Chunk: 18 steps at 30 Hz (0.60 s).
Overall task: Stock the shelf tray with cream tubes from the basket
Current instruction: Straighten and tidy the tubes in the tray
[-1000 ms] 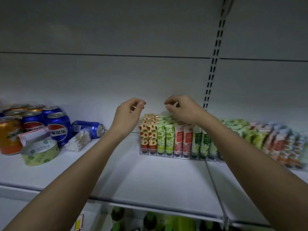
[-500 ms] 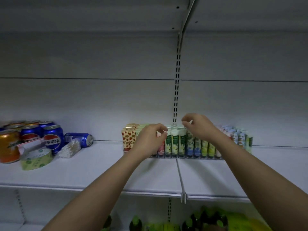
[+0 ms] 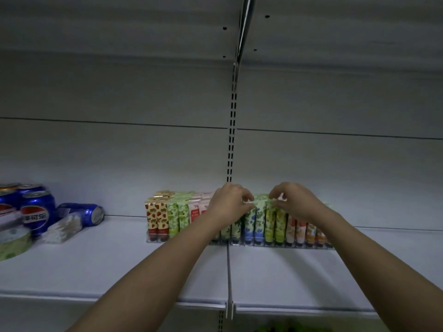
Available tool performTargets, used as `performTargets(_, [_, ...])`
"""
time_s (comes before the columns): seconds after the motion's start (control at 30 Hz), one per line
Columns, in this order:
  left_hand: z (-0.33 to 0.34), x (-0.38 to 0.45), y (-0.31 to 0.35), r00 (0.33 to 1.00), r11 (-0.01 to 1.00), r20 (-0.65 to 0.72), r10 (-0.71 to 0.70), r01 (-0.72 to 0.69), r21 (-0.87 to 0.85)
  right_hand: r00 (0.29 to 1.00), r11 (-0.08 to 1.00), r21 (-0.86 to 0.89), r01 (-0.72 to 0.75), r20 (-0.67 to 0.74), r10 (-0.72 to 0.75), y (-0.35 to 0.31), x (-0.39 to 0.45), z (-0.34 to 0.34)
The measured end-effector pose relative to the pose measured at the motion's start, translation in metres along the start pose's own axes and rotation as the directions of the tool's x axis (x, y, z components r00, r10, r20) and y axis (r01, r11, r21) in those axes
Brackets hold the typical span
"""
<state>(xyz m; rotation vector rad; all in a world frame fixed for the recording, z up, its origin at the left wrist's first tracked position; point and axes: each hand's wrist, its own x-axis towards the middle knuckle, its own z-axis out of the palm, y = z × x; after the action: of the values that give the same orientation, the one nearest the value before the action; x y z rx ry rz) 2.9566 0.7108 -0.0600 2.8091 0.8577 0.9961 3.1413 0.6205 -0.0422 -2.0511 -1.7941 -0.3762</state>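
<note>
A: State the largest items first.

B: The shelf [image 3: 119,267] spans the full width of the head view, a white board with a grey back wall behind it. A slotted upright [image 3: 231,144] runs down the wall at 12 o'clock from the hands. A metal divider [image 3: 229,274] splits the board from front to back, below the hands at 6 o'clock.

A: Locate the task items.

B: The shelf tray [image 3: 239,243] is a clear rack at the rear of the shelf, straddling the divider. The cream tubes [image 3: 263,221] stand upright in it, cap down, in rows of red, green, pink, blue, yellow and orange prints. No basket is in frame.

A: Report the hands.

B: The left hand [image 3: 230,204] is over the middle of the rack, fingers curled, thumb and forefinger pinching the crimped top of a tube. The right hand [image 3: 294,202] is just beside it at 3 o'clock, fingers likewise curled and pinching a tube top. Which tube each hand holds cannot be told exactly. The hands are near each other but apart.

A: Other items?

B: At 9 o'clock from the tray, well apart: blue cola cans [image 3: 36,209] standing, one can [image 3: 84,213] lying on its side, a tape roll [image 3: 12,243] at the left edge, and a pack of cotton swabs [image 3: 63,228] between the roll and the lying can.
</note>
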Motion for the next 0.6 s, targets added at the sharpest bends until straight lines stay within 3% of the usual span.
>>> performTargets(0.33, [0.015,0.019,0.004,0.999,1.000,0.027,0.016,-0.016,0.005,0.996,1.000,-0.012,-0.007,0.084,0.008,0.003,0.012,0.002])
performTargets(0.6, [0.023,0.024,0.000,0.998,0.997,0.043,-0.055,0.057,-0.058,0.996,1.000,0.021,-0.013,0.093,0.011,0.003,0.016,0.003])
